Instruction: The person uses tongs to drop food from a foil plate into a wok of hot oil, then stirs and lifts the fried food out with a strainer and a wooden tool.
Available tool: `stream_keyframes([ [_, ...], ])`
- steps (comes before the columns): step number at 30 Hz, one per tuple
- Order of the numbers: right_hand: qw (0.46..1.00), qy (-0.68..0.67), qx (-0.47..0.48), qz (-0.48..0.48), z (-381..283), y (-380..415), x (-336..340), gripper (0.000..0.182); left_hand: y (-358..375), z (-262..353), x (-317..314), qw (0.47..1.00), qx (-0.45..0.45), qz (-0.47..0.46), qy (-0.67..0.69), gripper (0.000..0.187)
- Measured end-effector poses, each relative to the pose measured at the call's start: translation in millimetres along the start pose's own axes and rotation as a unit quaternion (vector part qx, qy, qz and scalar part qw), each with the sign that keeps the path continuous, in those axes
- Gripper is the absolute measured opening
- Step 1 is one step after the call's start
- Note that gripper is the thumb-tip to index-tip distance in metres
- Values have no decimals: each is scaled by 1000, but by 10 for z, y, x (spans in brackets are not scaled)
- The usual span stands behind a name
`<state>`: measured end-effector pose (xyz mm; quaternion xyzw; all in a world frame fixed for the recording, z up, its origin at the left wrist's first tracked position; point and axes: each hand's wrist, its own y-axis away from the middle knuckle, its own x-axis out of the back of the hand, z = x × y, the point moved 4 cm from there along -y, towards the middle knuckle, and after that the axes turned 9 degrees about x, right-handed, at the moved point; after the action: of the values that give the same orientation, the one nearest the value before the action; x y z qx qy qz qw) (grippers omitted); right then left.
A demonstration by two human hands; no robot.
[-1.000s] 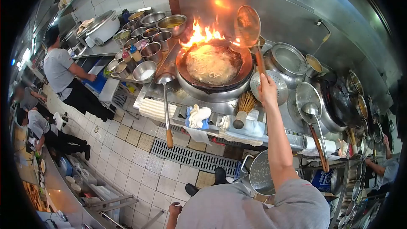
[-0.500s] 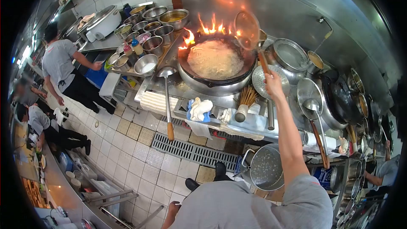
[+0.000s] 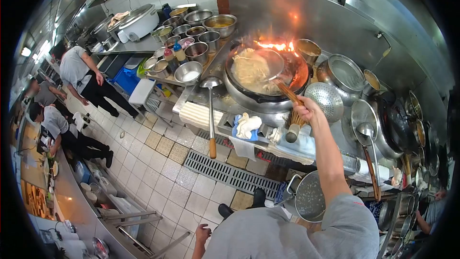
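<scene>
My right hand [image 3: 309, 109] is wrapped round the wooden handle of a mesh strainer [image 3: 287, 91], with the arm stretched forward over the stove. The strainer's bowl lies over the wok [image 3: 301, 77], and pale food [image 3: 250, 66] is heaped in it. Flames [image 3: 277, 46] rise along the wok's far rim. Below my right hand lies a bamboo brush [image 3: 294, 129], and to its right a perforated skimmer [image 3: 324, 101]. My left hand [image 3: 202, 232] hangs low beside my body, fingers curled and holding nothing.
A ladle [image 3: 211, 110] juts over the counter's front edge. Metal bowls [image 3: 188, 72] and sauce bottles stand to the left. Right are a lidded pot [image 3: 346, 73] and a strainer with a ladle on it. A big pot [image 3: 309, 196] stands by my legs. Co-workers [image 3: 79, 69] are at the left.
My right hand has lowered the strainer from above the wok's right side into it, and pale food now shows in its bowl. The flames have shrunk. The whole view has shifted.
</scene>
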<state>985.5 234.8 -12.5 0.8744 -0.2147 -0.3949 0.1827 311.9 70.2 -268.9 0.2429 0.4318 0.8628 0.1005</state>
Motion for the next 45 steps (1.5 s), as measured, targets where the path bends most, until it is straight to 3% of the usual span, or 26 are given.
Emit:
stream_keyframes([
  [3, 996, -87, -13, -27, 112, -200, 14, 17, 82, -145, 6, 986, -30, 12, -163, 31],
  [6, 996, -77, 11, -35, 101, 78, 4, 18, -452, -835, 81, 984, -76, 21, -159, 30],
  [8, 997, -72, 26, -20, 56, 302, -2, 15, -293, -698, 140, 985, -57, 29, -158, 29],
  [11, 970, 167, 169, 47, -161, 852, -284, 32, -117, -311, 186, 981, -56, -5, -184, 30],
  [12, 970, 165, 171, 53, -183, 1001, -434, 32, -116, -209, 184, 983, -42, -17, -178, 31],
  [14, 899, 354, 235, 108, -264, 1236, -696, 36, -116, -56, 172, 985, -14, -41, -167, 34],
  [15, 879, 382, 258, 121, -273, 1266, -734, 39, -130, 22, 153, 986, -1, -53, -161, 36],
  [20, 862, 398, 288, 121, -339, 1416, -792, 39, -404, 239, -62, 989, 34, -81, -121, 37],
  [22, 913, 307, 256, 79, -352, 1461, -702, 40, -529, 277, -163, 989, 19, -91, -115, 37],
  [25, 936, 245, 239, 76, -411, 1474, -491, 40, -726, 344, -354, 988, -2, -124, -96, 36],
  [30, 928, 181, 295, 138, -648, 1063, 69, 40, -679, 824, -709, 973, -28, -117, -197, 35],
  [31, 800, 371, 422, 209, -828, 812, 254, 39, -775, 885, -821, 974, -30, -117, -194, 35],
  [32, 614, 533, 518, 267, -986, 712, 274, 38, -928, 975, -995, 951, -113, -114, -265, 37],
  [33, 579, 574, 485, 317, -1061, 641, 239, 39, -992, 1035, -1130, 916, -195, -111, -333, 39],
  [34, 579, 576, 482, 317, -1203, 520, 357, 39, -918, 1211, -1266, 896, -227, -107, -367, 40],
  [36, 638, 619, 354, 291, -1393, 155, 728, 43, -628, 1784, -1637, 862, -290, -107, -401, 43],
  [37, 562, 643, 412, 317, -1398, 240, 693, 45, -511, 1980, -1791, 850, -320, -111, -404, 46],
  [38, 562, 646, 406, 319, -1344, 342, 654, 45, -632, 2011, -2009, 831, -354, -106, -415, 51],
  [40, 639, 572, 437, 271, -1155, 603, 523, 45, -695, 2161, -2455, 799, -387, -109, -447, 61],
  [42, 658, 524, 484, 239, -834, 793, 537, 46, -643, 2461, -2842, 761, -416, -105, -486, 69],
  [43, 741, 483, 415, 211, -675, 1129, 215, 44, -657, 2554, -3041, 737, -449, -93, -497, 73],
  [45, 774, 448, 413, 171, -414, 1407, -13, 43, -615, 2773, -3314, 713, -468, -85, -515, 77],
])
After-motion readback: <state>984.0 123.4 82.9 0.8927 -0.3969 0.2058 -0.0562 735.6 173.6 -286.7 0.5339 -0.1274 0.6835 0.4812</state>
